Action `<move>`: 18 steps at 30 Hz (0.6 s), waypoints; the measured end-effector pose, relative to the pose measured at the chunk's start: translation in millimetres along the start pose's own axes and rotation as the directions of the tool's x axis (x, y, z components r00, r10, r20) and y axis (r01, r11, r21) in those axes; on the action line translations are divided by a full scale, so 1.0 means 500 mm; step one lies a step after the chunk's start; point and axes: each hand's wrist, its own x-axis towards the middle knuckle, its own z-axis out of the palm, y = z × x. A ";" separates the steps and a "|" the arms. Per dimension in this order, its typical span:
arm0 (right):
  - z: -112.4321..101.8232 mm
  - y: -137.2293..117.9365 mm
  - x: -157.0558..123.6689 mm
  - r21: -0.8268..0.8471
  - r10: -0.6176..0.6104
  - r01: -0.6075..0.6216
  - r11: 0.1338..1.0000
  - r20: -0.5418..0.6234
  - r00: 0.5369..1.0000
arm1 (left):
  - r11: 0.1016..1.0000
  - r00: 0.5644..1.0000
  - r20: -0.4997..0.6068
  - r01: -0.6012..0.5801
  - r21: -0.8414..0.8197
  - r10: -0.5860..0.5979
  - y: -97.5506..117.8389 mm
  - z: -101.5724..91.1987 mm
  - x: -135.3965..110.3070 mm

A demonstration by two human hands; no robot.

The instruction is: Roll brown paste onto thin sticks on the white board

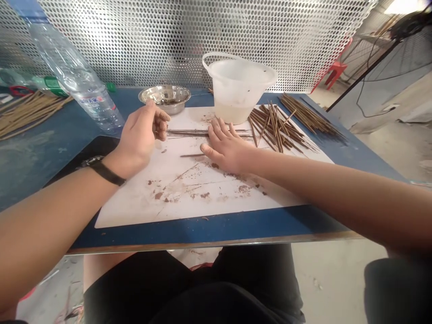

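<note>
My right hand lies flat, palm down and fingers spread, on the white board. Its fingertips rest near several thin dark sticks laid crosswise. A short brown roll pokes out beside the right thumb; how far it runs under the palm is hidden. Fingers curled inward, my left hand hovers at the left ends of the thin sticks. Whatever it pinches, if anything, cannot be made out. Brown crumbs and smears dot the board in front of the hands.
Behind stand a metal bowl and a translucent white bucket with cloudy liquid. Brown coated sticks lie piled at right, another bundle beyond. A large plastic bottle and pale brown sticks are left. Perforated metal sheet closes the back.
</note>
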 end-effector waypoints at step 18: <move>-0.049 0.020 0.054 0.031 -0.051 0.053 0.998 -0.049 0.997 | 0.999 0.998 -0.002 -0.055 0.000 0.055 0.000 -0.003 -0.002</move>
